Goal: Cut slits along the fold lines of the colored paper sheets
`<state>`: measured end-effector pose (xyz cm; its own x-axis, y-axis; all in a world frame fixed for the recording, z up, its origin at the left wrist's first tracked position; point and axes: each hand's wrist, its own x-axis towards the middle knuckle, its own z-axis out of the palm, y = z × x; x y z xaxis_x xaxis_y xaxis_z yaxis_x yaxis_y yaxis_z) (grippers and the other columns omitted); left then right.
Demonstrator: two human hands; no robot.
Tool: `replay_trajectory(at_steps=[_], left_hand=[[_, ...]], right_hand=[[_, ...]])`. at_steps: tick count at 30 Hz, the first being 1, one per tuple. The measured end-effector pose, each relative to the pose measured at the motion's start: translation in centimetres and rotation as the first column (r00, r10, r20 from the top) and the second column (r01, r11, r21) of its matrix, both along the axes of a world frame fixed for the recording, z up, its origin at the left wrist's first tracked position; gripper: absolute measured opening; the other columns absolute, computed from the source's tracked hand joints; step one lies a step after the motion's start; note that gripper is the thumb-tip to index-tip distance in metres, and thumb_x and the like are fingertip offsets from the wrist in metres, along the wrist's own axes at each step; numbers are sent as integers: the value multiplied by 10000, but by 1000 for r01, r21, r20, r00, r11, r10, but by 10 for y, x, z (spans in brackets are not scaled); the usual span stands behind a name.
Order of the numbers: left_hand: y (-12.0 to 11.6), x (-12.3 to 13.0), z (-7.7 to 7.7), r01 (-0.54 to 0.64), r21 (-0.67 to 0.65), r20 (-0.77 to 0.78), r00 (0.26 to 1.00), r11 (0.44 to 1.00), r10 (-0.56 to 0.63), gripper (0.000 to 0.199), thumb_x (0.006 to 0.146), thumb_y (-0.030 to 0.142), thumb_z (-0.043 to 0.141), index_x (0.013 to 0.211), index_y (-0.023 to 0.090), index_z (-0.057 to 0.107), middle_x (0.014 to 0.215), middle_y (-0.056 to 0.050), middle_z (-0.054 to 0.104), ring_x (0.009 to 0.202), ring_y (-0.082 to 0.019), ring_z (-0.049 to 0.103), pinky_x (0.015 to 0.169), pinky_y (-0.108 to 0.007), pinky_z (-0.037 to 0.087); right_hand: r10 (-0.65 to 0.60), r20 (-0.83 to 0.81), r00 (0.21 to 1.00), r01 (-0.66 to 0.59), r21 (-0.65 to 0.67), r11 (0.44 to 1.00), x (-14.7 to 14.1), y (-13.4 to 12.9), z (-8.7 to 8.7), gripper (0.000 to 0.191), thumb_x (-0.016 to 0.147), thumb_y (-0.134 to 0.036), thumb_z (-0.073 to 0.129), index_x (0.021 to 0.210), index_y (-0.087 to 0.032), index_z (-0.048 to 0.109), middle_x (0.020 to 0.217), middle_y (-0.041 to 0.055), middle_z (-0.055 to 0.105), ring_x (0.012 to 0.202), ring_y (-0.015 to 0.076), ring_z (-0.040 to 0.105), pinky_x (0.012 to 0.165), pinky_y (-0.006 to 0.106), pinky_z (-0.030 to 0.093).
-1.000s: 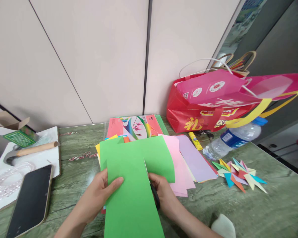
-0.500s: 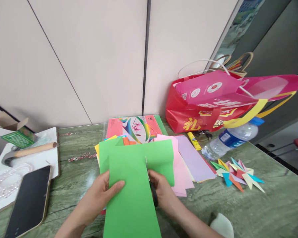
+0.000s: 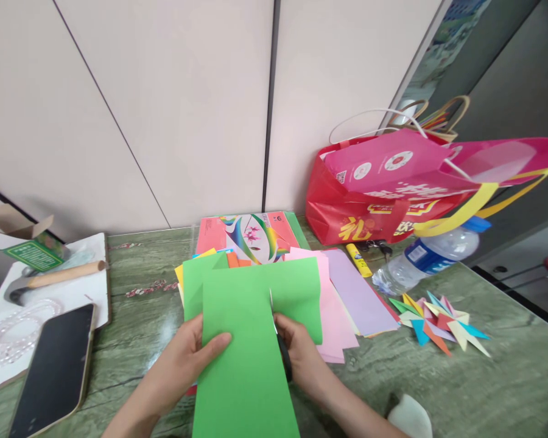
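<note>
Left hand [image 3: 182,353] pinching green paper [image 3: 242,353], right hand [image 3: 301,359] gripping scissors [image 3: 284,356]
The paper sits above the colored sheets [image 3: 360,292], thumb on top near its left edge, probably to steady it while the blades meet the cut beside the curling flap.

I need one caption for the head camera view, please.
Left hand steadies green paper while the right hand works black-handled scissors into it.
</note>
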<state>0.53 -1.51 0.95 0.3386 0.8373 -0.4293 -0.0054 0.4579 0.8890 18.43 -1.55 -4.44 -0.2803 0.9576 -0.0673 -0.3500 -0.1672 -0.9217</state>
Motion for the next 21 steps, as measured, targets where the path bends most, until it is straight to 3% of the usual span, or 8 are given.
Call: replay_trajectory(at_steps=[14, 21], left_hand=[[0, 0, 1, 5, 18, -16, 1000, 1000, -4, 393, 768, 315, 619, 1131, 186, 542, 899, -74, 744, 742, -231, 692, 665, -353, 550], [-1, 0, 1, 5, 5, -18, 1000, 1000, -5, 402, 763, 323, 623, 1135, 192, 544, 898, -70, 745, 755, -233, 692, 678, -350, 550]], right_hand=[[-4, 2, 1000, 4, -20, 1000, 0, 0, -7, 272, 574, -236, 772, 814, -170, 664, 792, 16, 729, 702, 189, 661, 685, 286, 523], [-16, 20, 1000, 17, -52, 998, 0, 1, -5, 282, 551, -297, 777, 777, -172, 663, 754, 15, 724, 698, 204, 658, 677, 307, 525]])
